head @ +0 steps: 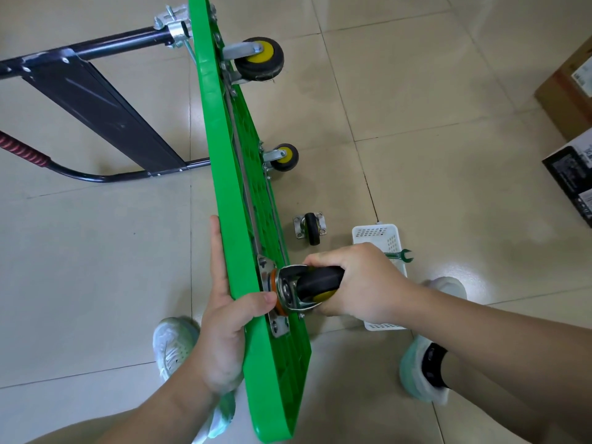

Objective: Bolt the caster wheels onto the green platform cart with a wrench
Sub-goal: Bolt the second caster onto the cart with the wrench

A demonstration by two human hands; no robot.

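My right hand is wrapped tight round the caster wheel, its plate against the near end of the green platform cart, which stands on edge with my left hand clamping its rim, and the wrench lies to the right across the white basket, a loose caster just left of it.

Right hand grips caster against cart.

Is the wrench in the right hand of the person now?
No, the right hand grips the black caster wheel at the green platform, while the wrench lies on the white basket.
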